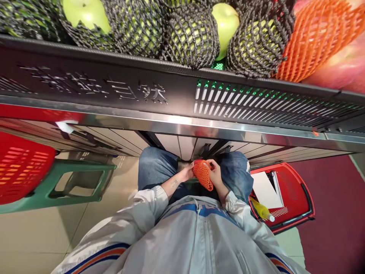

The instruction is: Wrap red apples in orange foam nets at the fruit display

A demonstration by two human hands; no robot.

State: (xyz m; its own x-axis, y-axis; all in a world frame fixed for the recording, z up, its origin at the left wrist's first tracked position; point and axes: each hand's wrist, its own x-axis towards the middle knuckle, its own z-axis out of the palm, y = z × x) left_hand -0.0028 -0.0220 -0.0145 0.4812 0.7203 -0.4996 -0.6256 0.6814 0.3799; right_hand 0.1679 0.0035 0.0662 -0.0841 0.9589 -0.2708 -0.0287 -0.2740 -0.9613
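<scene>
Between my knees, an orange foam fruit net [203,176] is held in both hands, with a patch of something red, perhaps a fruit, showing at its upper end. My left hand [187,173] is closed on the net's left side. From the right, my right hand [215,174] grips the net's edge with bent fingers. The net's lower end hangs free and tapers. How much of the net is filled cannot be made out.
Above stands a black crate [114,82] of green apples [226,26] in black nets, beside pink fruit in an orange net [316,36]. A metal ledge [176,118] runs below. A green stool [82,182] with a red basket [24,167] is left; another red basket [293,186] is right.
</scene>
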